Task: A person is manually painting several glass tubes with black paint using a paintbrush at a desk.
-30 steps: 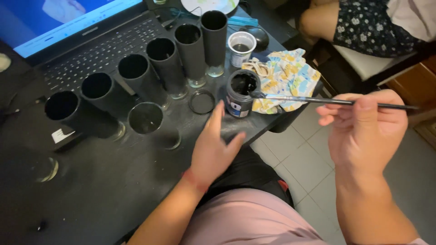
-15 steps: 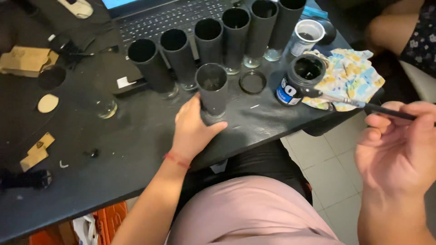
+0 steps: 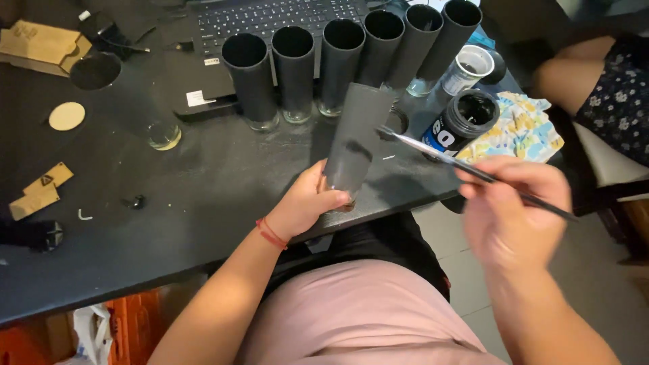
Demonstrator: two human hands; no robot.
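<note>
Both hands are busy: the left hand (image 3: 307,206) grasps a tall black-painted glass (image 3: 355,145) tilted near the desk's (image 3: 169,223) front edge; the blurred right hand (image 3: 517,203) pinches a thin paintbrush (image 3: 466,169).

The glass (image 3: 356,145) is tall and straight, and its outside is covered with matte black paint, except the thick clear base at the bottom. It is tilted, with the base down near the front edge of the table and the mouth leaning away toward the back. One hand holds it around the bottom end, just above the table.

The paintbrush (image 3: 473,170) is long and thin, with a dark handle and a silver metal part near the tip. It lies almost level in the air, over the front right corner of the table. Its tip touches the upper right side of the glass.
</note>
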